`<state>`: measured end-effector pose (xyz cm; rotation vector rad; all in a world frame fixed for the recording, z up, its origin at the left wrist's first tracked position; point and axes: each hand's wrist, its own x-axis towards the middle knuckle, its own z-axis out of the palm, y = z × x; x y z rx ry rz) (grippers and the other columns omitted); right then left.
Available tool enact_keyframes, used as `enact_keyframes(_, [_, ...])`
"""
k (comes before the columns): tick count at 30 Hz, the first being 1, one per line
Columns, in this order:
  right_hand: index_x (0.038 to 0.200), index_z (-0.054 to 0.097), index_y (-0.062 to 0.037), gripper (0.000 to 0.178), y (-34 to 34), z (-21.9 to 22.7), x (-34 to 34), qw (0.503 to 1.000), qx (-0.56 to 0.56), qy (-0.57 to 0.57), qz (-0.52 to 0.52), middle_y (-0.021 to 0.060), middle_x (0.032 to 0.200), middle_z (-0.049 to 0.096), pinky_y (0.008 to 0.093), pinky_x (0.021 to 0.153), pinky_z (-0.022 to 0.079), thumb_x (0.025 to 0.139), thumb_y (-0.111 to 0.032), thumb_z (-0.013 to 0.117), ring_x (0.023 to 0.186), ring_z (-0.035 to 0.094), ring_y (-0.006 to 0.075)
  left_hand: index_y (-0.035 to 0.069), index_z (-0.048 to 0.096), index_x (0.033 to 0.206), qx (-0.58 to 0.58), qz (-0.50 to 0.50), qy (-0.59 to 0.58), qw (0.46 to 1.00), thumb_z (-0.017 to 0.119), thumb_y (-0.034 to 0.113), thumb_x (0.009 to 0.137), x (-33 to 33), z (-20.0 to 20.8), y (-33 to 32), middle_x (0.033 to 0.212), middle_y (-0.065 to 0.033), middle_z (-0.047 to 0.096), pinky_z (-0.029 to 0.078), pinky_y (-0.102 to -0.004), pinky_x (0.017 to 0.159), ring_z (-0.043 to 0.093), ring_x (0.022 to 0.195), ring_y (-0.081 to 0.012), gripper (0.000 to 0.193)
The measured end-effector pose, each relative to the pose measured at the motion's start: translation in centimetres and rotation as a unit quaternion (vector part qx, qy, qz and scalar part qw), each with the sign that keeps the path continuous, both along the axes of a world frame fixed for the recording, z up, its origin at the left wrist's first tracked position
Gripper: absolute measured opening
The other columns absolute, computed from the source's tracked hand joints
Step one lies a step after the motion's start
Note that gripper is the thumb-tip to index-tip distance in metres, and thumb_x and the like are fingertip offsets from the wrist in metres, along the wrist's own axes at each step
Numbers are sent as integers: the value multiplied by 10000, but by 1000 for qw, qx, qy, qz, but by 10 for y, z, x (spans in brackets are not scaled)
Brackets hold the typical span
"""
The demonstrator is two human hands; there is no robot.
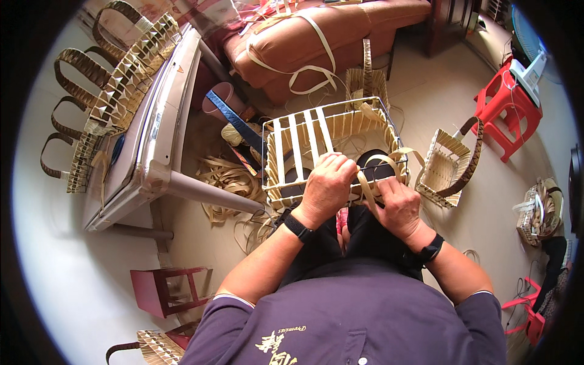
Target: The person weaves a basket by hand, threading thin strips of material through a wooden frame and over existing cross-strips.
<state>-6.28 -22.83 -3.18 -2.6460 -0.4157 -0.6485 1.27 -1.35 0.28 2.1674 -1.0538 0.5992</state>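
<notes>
A rectangular wire-framed basket (286,193) wrapped in pale woven strips rests over my lap. Several white strips cross its left half, while the right half is open to view. My left hand (329,182) is closed at the near side of the basket, its fingers pinching a pale flat strip (365,185). Just to its right, my right hand (396,204) is also closed on that strip, which loops up between the two hands. Another curl of strip lies over the basket's right side. The fingertips are partly hidden by the hands themselves.
Finished baskets with dark handles (112,100) line a table (159,131) at the left. Loose strips (222,179) heap on the floor beside a pink bin (222,100). A small handled basket (439,159) stands right, near a red stool (508,103). A brown sofa (292,45) is behind.
</notes>
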Motion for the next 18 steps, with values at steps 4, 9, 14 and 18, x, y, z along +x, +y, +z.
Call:
enact_keyframes(4, [919,669,-94,195,-7,14,-5,998,-41,-28,26,92,981,655,423,753,542,849,-197,820,906,686,304,48,648,955,-8,-6,-5,1000,754,34,910,1,-3,0,938,-146,656,557,-482,917,679,975,-388,116])
enact_keyframes(9, [845,626,-103,80,-70,3,-55,983,-104,42,148,67,868,605,462,828,461,860,-89,702,893,604,286,48,643,952,-11,6,-9,1000,753,46,913,-1,-4,-1,930,-131,652,547,-466,912,673,964,-376,116])
enact_keyframes(14, [867,712,-116,48,-178,-46,-162,876,-236,414,75,141,823,684,520,767,524,865,-107,665,845,699,366,58,635,964,10,3,15,1000,717,90,952,-5,0,-3,918,-116,659,533,-457,969,688,973,-332,89])
enact_keyframes(18, [987,843,-135,206,-289,-129,-298,707,-309,636,0,180,983,809,528,785,606,885,-221,686,915,783,410,59,637,958,-3,1,5,1000,743,78,931,-2,0,-3,917,-115,658,538,-457,935,682,953,-345,110])
